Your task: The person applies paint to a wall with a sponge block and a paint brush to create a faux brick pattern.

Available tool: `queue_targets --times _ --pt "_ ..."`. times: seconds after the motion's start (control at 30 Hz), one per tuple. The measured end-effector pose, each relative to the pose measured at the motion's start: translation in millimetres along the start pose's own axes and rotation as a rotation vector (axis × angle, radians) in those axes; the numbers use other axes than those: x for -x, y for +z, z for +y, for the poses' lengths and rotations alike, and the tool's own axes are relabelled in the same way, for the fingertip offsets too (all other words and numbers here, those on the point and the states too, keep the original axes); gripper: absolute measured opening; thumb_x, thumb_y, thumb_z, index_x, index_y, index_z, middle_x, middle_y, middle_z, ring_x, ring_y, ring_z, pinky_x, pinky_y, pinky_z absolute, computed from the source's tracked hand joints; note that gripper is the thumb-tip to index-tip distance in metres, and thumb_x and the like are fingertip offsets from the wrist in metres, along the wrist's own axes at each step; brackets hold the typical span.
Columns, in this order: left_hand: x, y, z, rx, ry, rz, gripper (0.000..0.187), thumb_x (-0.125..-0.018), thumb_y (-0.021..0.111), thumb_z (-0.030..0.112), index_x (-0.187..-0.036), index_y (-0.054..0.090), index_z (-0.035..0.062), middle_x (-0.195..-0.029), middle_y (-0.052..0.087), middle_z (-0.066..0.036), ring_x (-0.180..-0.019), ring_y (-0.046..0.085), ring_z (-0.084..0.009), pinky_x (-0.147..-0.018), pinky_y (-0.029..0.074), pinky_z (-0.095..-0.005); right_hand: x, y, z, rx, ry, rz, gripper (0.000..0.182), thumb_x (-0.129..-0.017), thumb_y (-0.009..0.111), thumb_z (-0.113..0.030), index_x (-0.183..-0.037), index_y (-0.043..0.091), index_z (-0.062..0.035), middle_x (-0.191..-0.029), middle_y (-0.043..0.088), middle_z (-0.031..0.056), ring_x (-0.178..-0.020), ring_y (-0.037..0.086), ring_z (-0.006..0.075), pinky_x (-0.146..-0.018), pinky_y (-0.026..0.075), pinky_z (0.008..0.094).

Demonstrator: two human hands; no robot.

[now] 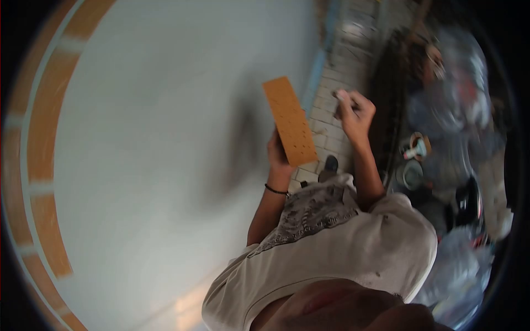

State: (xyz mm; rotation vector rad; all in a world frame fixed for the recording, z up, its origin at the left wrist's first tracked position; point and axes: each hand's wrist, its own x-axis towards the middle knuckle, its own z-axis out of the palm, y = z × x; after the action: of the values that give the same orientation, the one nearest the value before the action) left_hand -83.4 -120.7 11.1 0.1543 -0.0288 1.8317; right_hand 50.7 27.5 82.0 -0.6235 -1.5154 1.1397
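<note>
My left hand [277,151], with a dark band on the wrist, is closed around an orange-brown rectangular block [290,121]. The block's broad face bears several small dark pits or marks; its kind is not certain. Most of my left fingers are hidden behind it. To the right, apart from the block, my right hand [358,112] is raised with its fingers curled into a pinch. A small greyish thing [338,95] shows at its fingertips, too small to name.
A large pale wall [160,121] fills the left, with orange brick-like strips [52,116] along its far side. Below lies a tiled floor [331,83]. At right are clear plastic bags [455,110], a round container [410,175] and assorted clutter.
</note>
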Motion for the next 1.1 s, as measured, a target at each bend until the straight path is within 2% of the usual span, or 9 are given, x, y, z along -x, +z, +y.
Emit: queue_targets --times 0.1,0.3,0.37,0.43,0.5,0.57,0.73,0.87,1.1 --pt "-9.5 -3.8 -5.2 0.031 -0.140 0.039 0.053 -0.110 0.042 0.032 -0.153 0.042 0.0010 -0.156 0.048 -0.017 -0.128 0.055 -0.0355 -0.111 0.044 -0.0491 15.9 -14.1 -30.8 0.016 0.081 0.034 0.035 -0.102 0.070 -0.022 -0.079 0.071 0.0039 -0.053 0.055 0.0013 -0.048 0.055 0.0070 -0.045 0.038 0.0240" --pt "-24.7 1.6 -21.4 0.203 -0.347 0.109 0.050 -0.110 0.039 0.036 -0.152 0.048 0.0094 -0.155 0.051 -0.011 -0.127 0.056 -0.0354 -0.109 0.044 -0.0507 31.8 -44.3 -48.6 0.242 0.029 0.267 0.023 -0.102 0.068 -0.018 -0.100 0.075 0.0036 -0.069 0.072 0.0056 -0.058 0.064 0.0090 -0.052 0.047 0.0251" --pt "-28.6 -7.4 -24.3 0.222 -0.384 0.125 0.051 -0.109 0.040 0.036 -0.152 0.048 0.0092 -0.156 0.050 -0.012 -0.126 0.056 -0.0353 -0.109 0.044 -0.0503 40.1 -59.6 -41.3 0.502 0.046 0.360 0.015 -0.097 0.070 -0.013 -0.106 0.077 -0.0032 -0.075 0.075 0.0102 -0.064 0.067 0.0086 -0.060 0.053 0.0283" --pt "-24.7 -20.4 -22.4 0.220 -0.419 0.134 0.051 -0.109 0.040 0.035 -0.153 0.048 0.0092 -0.157 0.049 -0.012 -0.126 0.056 -0.0354 -0.109 0.044 -0.0502 56.6 -79.9 -25.3 0.796 0.067 0.385 0.017 -0.097 0.072 -0.013 -0.108 0.077 -0.0012 -0.078 0.075 0.0084 -0.068 0.066 0.0089 -0.063 0.053 0.0277" --pt "-24.8 -8.0 -17.3 0.143 -0.444 0.132 0.051 -0.109 0.040 0.035 -0.153 0.047 0.0094 -0.159 0.047 -0.012 -0.127 0.055 -0.0356 -0.110 0.044 -0.0503 70.6 -106.4 -18.3 0.924 0.027 0.452 0.016 -0.095 0.071 -0.011 -0.105 0.077 -0.0005 -0.077 0.074 0.0131 -0.067 0.068 0.0147 -0.065 0.053 0.0315" --pt "-24.9 -4.0 -9.3 0.144 -0.488 0.149 0.052 -0.109 0.040 0.035 -0.154 0.046 0.0093 -0.160 0.046 -0.012 -0.128 0.054 -0.0364 -0.110 0.044 -0.0508 93.2 -133.4 -5.3 1.050 0.004 0.473 0.022 -0.090 0.063 0.002 -0.108 0.075 -0.0002 -0.085 0.074 0.0186 -0.074 0.072 0.0332 -0.073 0.056 0.0414" --pt "-20.1 -8.3 14.3 0.156 -0.513 0.200 0.053 -0.110 0.039 0.037 -0.155 0.045 0.0098 -0.161 0.045 -0.012 -0.130 0.054 -0.0378 -0.110 0.045 -0.0540 163.7 -197.4 12.5 1.315 0.221 0.170 0.052 -0.077 0.060 0.011 -0.126 0.069 -0.0049 -0.124 0.060 0.0219 -0.116 0.060 0.0413 -0.096 0.051 0.0482" --pt "-36.5 1.1 29.2 0.198 -0.581 0.167 0.053 -0.111 0.038 0.038 -0.155 0.045 0.0099 -0.160 0.046 -0.012 -0.130 0.054 -0.0377 -0.111 0.045 -0.0562 193.1 -200.1 16.5 1.233 0.245 -0.076 0.067 -0.068 0.064 0.015 -0.131 0.067 -0.0103 -0.135 0.051 0.0208 -0.121 0.058 0.0434 -0.101 0.051 0.0466" --pt "-39.0 -19.9 -3.9 0.215 -0.542 0.202 0.054 -0.111 0.037 0.040 -0.155 0.045 0.0100 -0.159 0.046 -0.014 -0.135 0.052 -0.0385 -0.114 0.043 -0.0559 208.1 -218.8 59.0 1.202 0.190 -0.097 0.057 -0.072 0.071 0.012 -0.125 0.069 -0.0078 -0.136 0.052 0.0193 -0.119 0.059 0.0416 -0.098 0.052 0.0459"
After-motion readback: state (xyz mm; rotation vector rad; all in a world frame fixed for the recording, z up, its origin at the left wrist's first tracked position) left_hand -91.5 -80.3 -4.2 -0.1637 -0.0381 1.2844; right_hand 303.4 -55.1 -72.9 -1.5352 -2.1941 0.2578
